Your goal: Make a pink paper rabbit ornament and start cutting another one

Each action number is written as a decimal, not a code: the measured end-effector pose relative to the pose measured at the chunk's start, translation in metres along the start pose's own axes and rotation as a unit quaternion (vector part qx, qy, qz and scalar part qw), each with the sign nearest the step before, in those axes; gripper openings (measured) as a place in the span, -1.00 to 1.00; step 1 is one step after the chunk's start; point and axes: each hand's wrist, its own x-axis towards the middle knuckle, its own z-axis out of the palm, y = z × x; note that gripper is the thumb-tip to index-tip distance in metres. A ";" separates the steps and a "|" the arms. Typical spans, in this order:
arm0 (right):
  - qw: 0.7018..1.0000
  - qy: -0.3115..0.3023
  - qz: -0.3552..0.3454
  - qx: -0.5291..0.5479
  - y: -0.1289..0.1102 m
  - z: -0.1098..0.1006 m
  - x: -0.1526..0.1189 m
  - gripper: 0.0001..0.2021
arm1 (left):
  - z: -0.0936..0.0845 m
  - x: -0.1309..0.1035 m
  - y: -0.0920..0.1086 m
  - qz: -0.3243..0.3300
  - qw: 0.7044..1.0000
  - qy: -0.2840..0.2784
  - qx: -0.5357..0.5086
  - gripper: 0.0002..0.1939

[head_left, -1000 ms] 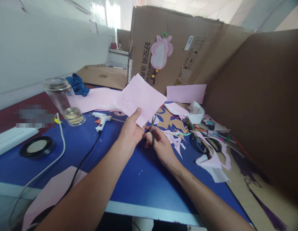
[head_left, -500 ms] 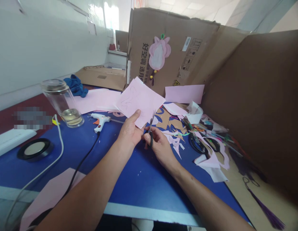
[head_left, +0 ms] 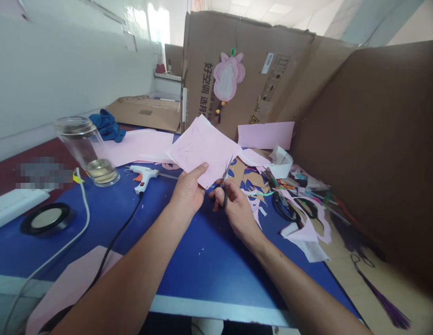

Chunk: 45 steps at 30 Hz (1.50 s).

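Over the middle of the table (head_left: 202, 274), the L hand (head_left: 190, 188) pinches the pink sheet (head_left: 206, 149) near its bottom corner, thumb on top. The R hand (head_left: 235, 200), just beside it, grips the black-handled scissors (head_left: 225, 177), w/ thumb & fingers around the handles & the blades up along the sheet's lower R edge.

Step in hand, I'd judge: lining up or making a cut at that edge. A clean snip here would call for a steady L hand, fingertips kept off the blade line, & the sheet fed or turned to suit; if there's >1 layer, as the offset edges suggest, they'd need to be kept from slipping.

Farther out: glue gun (head_left: 143, 177) on the L, its cord running toward the near edge; glass bottle (head_left: 104, 172) & black tape roll (head_left: 31, 221) beyond that. Paper scraps (head_left: 254, 209) lie to the R; pink cutout (head_left: 225, 83) is up on the cardboard (head_left: 265, 42) behind.

Hard to make out: can't tell if the blades are biting paper or only overlapping it. Drawn lines on the sheet are v. faint, shape unclear. L fingers are mostly hidden under the sheet. Items in the R-side clutter overlap too much to ID, & a patch at far L is pixelated.
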 end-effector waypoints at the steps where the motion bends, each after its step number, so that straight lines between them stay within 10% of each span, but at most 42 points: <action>1: 1.000 0.002 0.001 0.000 -0.001 -0.001 0.000 -0.45 | 0.000 -0.001 0.000 0.003 1.000 -0.003 0.011 -0.46; 14: 1.000 0.016 0.007 -0.013 -0.007 -0.007 0.000 -0.46 | 0.003 -0.005 -0.002 0.029 0.998 0.037 0.042 -0.32; 45: 0.999 0.000 -0.010 -0.050 -0.002 -0.002 0.000 -0.55 | 0.003 -0.006 -0.009 0.060 0.995 0.065 0.037 -0.68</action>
